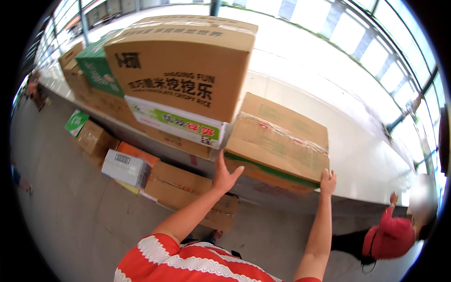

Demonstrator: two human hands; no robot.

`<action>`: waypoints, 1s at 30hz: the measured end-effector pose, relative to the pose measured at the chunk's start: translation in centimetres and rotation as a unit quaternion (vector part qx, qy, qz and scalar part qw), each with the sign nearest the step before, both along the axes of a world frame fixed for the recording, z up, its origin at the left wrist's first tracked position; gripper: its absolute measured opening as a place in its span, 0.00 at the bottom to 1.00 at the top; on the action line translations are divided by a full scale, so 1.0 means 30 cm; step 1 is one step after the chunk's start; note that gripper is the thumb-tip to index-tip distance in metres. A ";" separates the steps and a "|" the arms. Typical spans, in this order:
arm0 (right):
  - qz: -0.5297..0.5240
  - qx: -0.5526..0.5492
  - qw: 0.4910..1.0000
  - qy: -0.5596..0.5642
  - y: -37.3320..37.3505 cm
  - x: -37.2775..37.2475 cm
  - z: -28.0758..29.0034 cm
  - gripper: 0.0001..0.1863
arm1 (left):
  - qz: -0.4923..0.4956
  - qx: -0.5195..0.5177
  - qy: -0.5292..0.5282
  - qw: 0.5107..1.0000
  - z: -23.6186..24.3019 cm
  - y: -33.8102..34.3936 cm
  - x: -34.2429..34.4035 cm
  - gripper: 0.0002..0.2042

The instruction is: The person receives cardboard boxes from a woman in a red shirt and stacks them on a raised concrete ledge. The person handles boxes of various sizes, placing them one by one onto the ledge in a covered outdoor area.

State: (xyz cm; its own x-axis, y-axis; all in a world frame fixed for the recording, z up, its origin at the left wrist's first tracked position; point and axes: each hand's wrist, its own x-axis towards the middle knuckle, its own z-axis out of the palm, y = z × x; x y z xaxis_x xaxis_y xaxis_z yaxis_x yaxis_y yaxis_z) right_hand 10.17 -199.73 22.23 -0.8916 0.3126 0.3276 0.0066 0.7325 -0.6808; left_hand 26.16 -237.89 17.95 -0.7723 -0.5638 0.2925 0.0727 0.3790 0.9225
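A taped brown cardboard box [282,129] with a green band along its front rests at the edge of a long pale ledge [361,155]. My left hand [224,173] presses against its near left corner, thumb spread toward me and the other fingers partly hidden along the side. At the near right corner, my right hand [328,182] holds the box with bent fingers. Close beside it on the left, a large brown carton [183,89] stands on a white and green carton [176,123]. The underside of the held box is hidden.
A green carton [99,66] and more brown boxes line the ledge farther left. Below on the floor lie a white box [126,167], a long brown box [178,183] and several others. A person in a red top [392,237] stands at the right.
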 end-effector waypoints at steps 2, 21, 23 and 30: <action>-0.039 0.029 0.999 0.015 -0.040 0.079 -0.013 0.40 | -0.010 -0.013 0.000 1.000 -0.008 -0.010 0.020 0.46; -0.077 0.017 0.992 -0.096 -0.496 0.318 0.044 0.42 | -0.142 0.158 -0.171 0.962 -0.264 -0.421 0.295 0.38; -0.086 0.029 0.988 -0.125 -0.502 0.324 0.063 0.41 | -0.145 0.151 -0.189 0.959 -0.237 -0.428 0.309 0.37; -0.093 0.003 0.985 -0.145 -0.541 0.358 0.070 0.44 | -0.228 0.144 -0.203 0.941 -0.162 -0.408 0.329 0.35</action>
